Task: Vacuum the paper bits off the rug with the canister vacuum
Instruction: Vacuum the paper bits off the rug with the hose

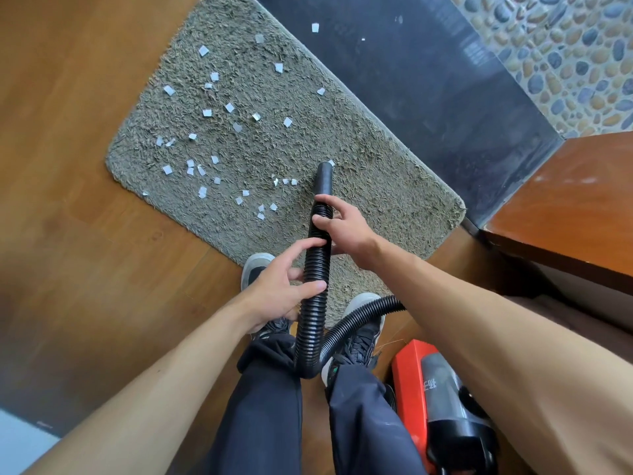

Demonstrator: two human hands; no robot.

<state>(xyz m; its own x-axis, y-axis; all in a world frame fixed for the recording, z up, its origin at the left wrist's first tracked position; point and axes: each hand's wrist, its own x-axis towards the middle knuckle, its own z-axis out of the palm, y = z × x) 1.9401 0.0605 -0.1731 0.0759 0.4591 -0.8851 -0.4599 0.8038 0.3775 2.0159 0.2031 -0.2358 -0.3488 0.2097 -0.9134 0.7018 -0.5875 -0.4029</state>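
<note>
Both hands hold the black bumpy hose (317, 269): the right hand (342, 228) is wrapped around it near the smooth tip, the left hand (277, 293) lower down. The tip hides part of one paper bit. White paper bits (205, 159) lie across the grey rug (359, 159), mostly toward its left edge. The red vacuum (435, 402) is cut off behind the right arm.
</note>
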